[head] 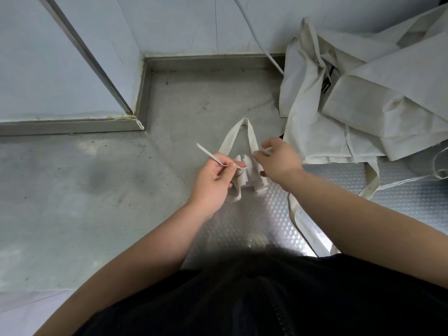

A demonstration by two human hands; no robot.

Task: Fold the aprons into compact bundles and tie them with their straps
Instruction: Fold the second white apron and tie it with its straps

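The left hand (213,183) is curled, thumb and forefinger pinching the left strap (206,153), whose free end sticks out toward the far left. The right hand (278,161) is curled too, pinching the right strap (266,149) at its fingertips. Between the hands sits the apron bundle (249,177), a small folded white wad around the middle of the tabletop (97,190); whether it rests there or is lifted I cannot tell. From the bundle a wide neck loop (252,138) lies flat, pointing at the far edge. Just beside the right hand, toward the far right corner, a pile of unfolded aprons (363,105) sprawls, its loose straps (412,177) trailing toward the near edge. A white cable (257,41) runs down the wall (169,25) to the pile.
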